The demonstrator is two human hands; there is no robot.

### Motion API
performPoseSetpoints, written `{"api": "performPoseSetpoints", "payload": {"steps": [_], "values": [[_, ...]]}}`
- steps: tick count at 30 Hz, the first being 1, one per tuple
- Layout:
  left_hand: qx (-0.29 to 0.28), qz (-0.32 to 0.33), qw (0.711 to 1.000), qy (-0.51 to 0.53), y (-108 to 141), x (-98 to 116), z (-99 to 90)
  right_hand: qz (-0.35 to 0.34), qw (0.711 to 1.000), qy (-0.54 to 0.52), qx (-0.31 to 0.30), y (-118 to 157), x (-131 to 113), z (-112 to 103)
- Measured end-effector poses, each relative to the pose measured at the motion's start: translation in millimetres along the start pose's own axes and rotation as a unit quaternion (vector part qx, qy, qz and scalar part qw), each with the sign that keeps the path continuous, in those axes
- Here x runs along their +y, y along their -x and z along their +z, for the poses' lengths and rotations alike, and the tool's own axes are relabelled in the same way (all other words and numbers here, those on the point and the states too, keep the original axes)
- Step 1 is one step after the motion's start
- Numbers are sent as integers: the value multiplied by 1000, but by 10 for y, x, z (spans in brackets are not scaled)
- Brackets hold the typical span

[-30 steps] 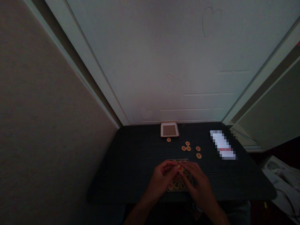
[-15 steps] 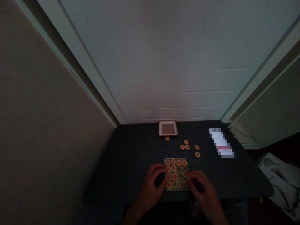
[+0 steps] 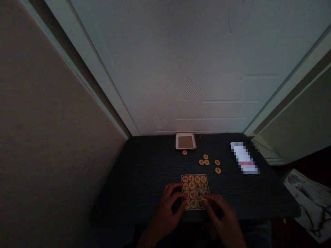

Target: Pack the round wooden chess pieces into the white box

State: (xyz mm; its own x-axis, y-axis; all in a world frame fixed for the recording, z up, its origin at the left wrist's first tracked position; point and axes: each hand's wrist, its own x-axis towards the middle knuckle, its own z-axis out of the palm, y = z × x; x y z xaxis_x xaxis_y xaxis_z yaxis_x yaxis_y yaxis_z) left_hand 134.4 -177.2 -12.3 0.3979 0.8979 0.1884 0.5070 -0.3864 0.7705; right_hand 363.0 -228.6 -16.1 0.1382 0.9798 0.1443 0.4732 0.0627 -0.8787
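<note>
My left hand (image 3: pixel 169 203) and right hand (image 3: pixel 219 215) cup the small tray (image 3: pixel 194 176) near the desk (image 3: pixel 144 179) edge, fingers curled against its sides; round pieces (image 3: pixel 193 191) fill it. Beyond lie loose pieces (image 3: pixel 207 162), then an empty lid (image 3: pixel 185 141).

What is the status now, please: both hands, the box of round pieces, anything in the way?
Left hand and right hand touch the box of pieces, one each side. Six loose pieces lie beyond. Nothing between.
</note>
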Motion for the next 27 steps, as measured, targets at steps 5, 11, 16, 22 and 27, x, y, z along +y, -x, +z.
{"api": "performPoseSetpoints", "payload": {"steps": [5,11,16,22,27], "values": [[1,-2,1000,12,-1,21,0,-22,999,29,-21,-28,-20,46],[21,-6,1000,17,9,29,0,-51,995,65,-60,-60,37,133],[21,-1,1000,23,20,27,-6,-65,991,104,-62,-70,56,185],[24,3,999,24,19,28,-12,-96,984,135,-63,-87,38,189],[19,0,999,26,19,32,-12,-106,978,167,-65,-100,-2,192]]}}
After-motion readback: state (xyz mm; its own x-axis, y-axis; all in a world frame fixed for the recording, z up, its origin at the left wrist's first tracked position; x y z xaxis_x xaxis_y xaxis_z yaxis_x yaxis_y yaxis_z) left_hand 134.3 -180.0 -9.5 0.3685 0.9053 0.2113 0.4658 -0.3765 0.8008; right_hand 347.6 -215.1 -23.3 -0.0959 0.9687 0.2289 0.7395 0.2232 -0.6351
